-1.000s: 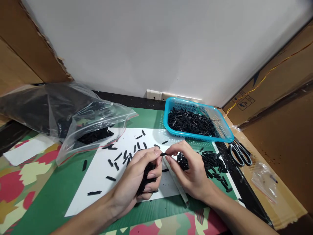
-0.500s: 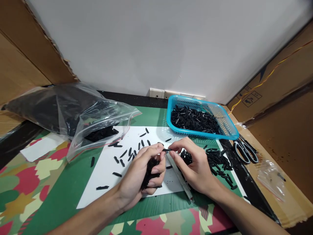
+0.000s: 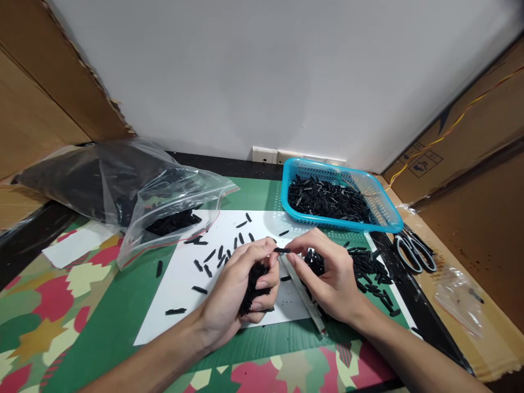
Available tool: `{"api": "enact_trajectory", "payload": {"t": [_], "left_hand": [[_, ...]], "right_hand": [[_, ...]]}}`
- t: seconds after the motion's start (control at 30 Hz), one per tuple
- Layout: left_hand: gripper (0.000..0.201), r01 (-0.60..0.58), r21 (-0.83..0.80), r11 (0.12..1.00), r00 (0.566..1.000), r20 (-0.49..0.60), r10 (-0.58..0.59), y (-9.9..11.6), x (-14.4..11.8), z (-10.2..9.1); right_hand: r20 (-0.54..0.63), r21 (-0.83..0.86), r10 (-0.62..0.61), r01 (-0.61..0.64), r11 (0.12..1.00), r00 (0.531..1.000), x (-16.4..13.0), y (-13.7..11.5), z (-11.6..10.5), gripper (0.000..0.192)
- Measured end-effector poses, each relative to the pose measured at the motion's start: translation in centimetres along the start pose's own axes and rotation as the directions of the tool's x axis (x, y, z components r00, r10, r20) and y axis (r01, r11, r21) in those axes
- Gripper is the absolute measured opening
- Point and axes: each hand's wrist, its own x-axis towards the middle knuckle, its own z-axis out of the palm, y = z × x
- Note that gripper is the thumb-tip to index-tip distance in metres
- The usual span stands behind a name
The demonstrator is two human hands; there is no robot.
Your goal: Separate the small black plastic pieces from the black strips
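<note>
My left hand (image 3: 241, 284) is closed around a bunch of small black strip-like pieces (image 3: 252, 292). Its thumb and forefinger also pinch one end of a single short black piece (image 3: 282, 250). The tips of my right hand's (image 3: 327, 270) thumb and forefinger grip the other end. Beneath the hands lies a white sheet (image 3: 164, 322) on a green mat, with several loose black pieces (image 3: 204, 267) scattered left of my left hand. A heap of similar pieces (image 3: 370, 267) spreads to the right, partly hidden behind my right hand.
A blue plastic basket (image 3: 347, 225) of black pieces stands at the back right. On the left a clear zip bag (image 3: 180, 191) bulges with dark contents. Scissors (image 3: 415, 254) and a small plastic bag (image 3: 460, 300) lie far right. A pale, narrow stick-like thing (image 3: 305, 300) lies between my hands.
The whole view has shifted slightly, moving the scene a little to the right. Both hands keep hold of the same small black piece, with hardly any movement.
</note>
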Motion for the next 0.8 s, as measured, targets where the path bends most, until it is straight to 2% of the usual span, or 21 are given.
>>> {"api": "enact_trajectory", "payload": {"t": [0.2, 0.47, 0.57, 0.7, 0.8], "left_hand": [[0.032, -0.018, 0.008, 1.0, 1.0, 0.023, 0.018, -0.06, -0.14, -0.08], [0.03, -0.017, 0.029, 0.999, 0.998, 0.059, 0.015, -0.19, -0.09, -0.31], [0.028, -0.031, 0.03, 0.999, 0.998, 0.063, 0.029, -0.21, -0.09, -0.38], [0.027, -0.074, 0.042, 0.996, 0.996, 0.056, 0.072, -0.21, -0.09, -0.36], [0.029, -0.116, 0.098, 0.988, 0.989, 0.102, 0.106, -0.34, -0.13, -0.4]], "right_hand": [[0.004, -0.038, -0.051, 0.051, 0.998, 0.999, -0.05, -0.18, -0.12, 0.012], [0.053, -0.18, -0.271, 0.276, 0.944, 0.961, -0.2, -0.08, 0.03, 0.019], [0.053, -0.172, -0.258, 0.263, 0.949, 0.965, -0.2, -0.32, -0.05, 0.02], [0.047, -0.08, -0.204, 0.207, 0.975, 0.978, -0.12, -0.75, -0.36, 0.017], [0.082, -0.011, -0.156, 0.157, 0.987, 0.984, -0.11, -0.92, -0.41, 0.014]]}}
